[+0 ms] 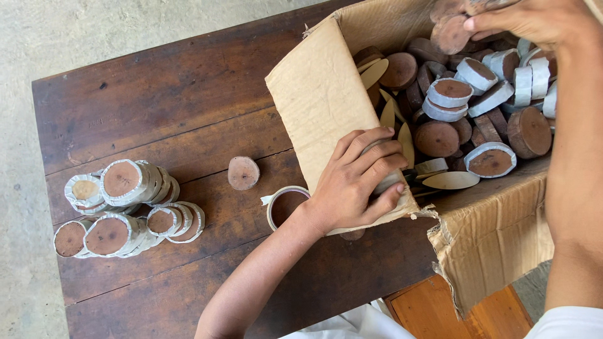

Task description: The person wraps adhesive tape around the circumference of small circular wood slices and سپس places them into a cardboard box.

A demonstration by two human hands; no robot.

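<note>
A: What does the torn brown cardboard box (326, 100) hold?

B: A heap of round brown discs, some bare, some banded in white paper (450, 93), with a few pale leaf-shaped slips (451, 181) among them. It lies on its side on the dark wooden table (157, 94).

A: And the hands?

B: The left hand (358, 182) curls over the box's lower flap, fingers closed around a white-wrapped disc (384, 182) at the edge. The right hand (534, 22) is deep in the box, fingers pinched shut on a bare brown disc (451, 34).

A: Anything outside the box?

B: Rows of paper-wrapped discs (125, 207) stacked at the table's left, one loose bare disc (243, 172) mid-table, and another wrapped one (286, 204) just beside the left wrist.
</note>
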